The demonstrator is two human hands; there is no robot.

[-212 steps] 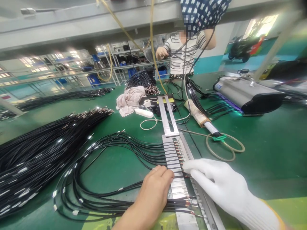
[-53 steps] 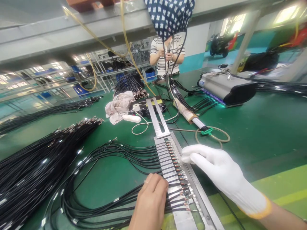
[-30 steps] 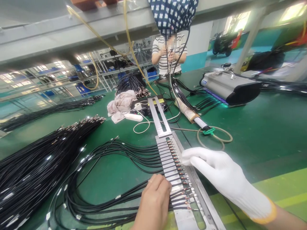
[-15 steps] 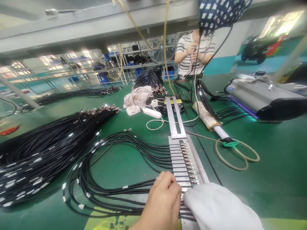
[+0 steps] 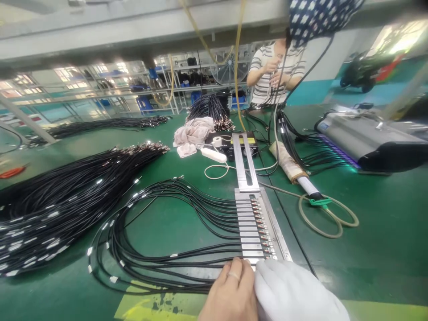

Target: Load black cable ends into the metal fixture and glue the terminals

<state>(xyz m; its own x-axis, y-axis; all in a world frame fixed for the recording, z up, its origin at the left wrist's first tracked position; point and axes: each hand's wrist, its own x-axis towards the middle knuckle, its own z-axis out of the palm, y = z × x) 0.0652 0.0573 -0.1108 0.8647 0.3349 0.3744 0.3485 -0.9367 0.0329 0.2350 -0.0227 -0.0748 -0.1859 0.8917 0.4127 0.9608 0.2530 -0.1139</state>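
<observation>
My left hand (image 5: 232, 290), bare with a ring on one finger, is closed over black cables (image 5: 200, 264) at the near end of a slotted metal fixture (image 5: 249, 239). Right beside it, my right hand (image 5: 297, 292) wears a white glove, its fingers bent together over the same part of the fixture. Whatever lies under the gloved fingertips is hidden. Farther up, several cables rest side by side in the slots, their metal connector tips (image 5: 257, 218) lined up along the right side. The cables loop to the left and carry small white labels (image 5: 113, 279).
A thick bundle of black cables (image 5: 83, 196) lies at left. Behind the fixture are a black box (image 5: 219, 139), a crumpled cloth (image 5: 194, 131) and a white stick-shaped device (image 5: 213, 155). A grey machine with purple light (image 5: 368, 138) stands right. A co-worker (image 5: 277, 73) handles cables across the table.
Both hands have moved down along the fixture, toward me. More cables and connector tips now show above my fingers. The view has shifted slightly.
</observation>
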